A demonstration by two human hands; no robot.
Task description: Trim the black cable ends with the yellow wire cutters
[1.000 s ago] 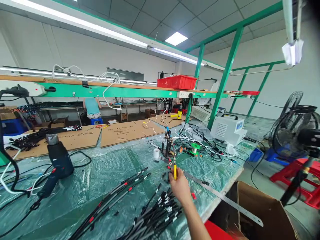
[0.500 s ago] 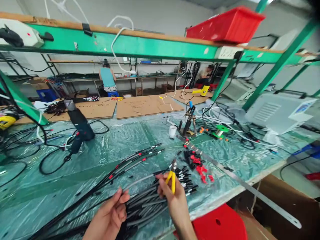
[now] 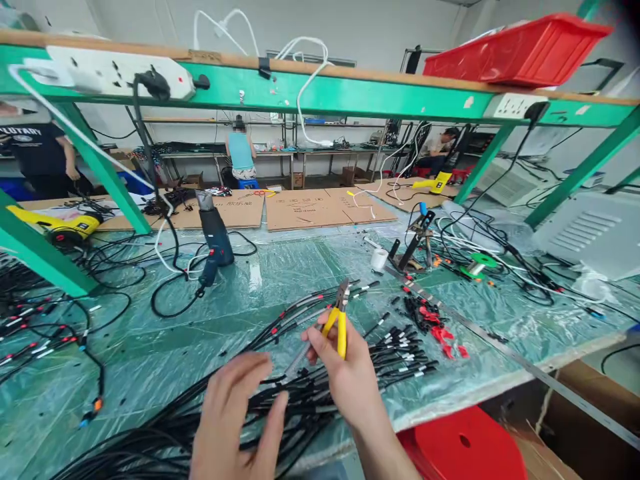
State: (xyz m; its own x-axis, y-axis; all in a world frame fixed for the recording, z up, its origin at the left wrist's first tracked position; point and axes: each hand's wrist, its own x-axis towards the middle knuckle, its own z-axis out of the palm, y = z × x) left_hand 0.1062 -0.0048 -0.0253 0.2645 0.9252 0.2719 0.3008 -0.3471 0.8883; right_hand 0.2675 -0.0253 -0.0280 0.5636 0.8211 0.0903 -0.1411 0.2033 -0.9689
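Observation:
My right hand (image 3: 345, 363) holds yellow-handled cutters (image 3: 338, 323), jaws pointing up, and its fingertips also pinch a grey cable end (image 3: 299, 357). To the left, my left hand (image 3: 237, 417) is raised over the black cables with its thumb and fingers spread and nothing between them. A thick bundle of black cables (image 3: 165, 423) runs from the lower left beneath both hands, its white-marked ends (image 3: 407, 353) fanning out to the right. Several cables with red and white bands (image 3: 300, 307) lie behind my right hand.
Red and black scraps (image 3: 440, 330) lie beside a long metal ruler (image 3: 500, 347). A heat gun (image 3: 215, 233) stands at the back left, a clamp-like tool (image 3: 415, 243) at the back right. A green beam (image 3: 370, 93) crosses overhead. A red stool (image 3: 465, 443) is below the table edge. People are beyond.
My left hand has opened and spread its fingers above the cables. My right hand still holds the cutters, now with the grey cable drawn close. The view has turned left.

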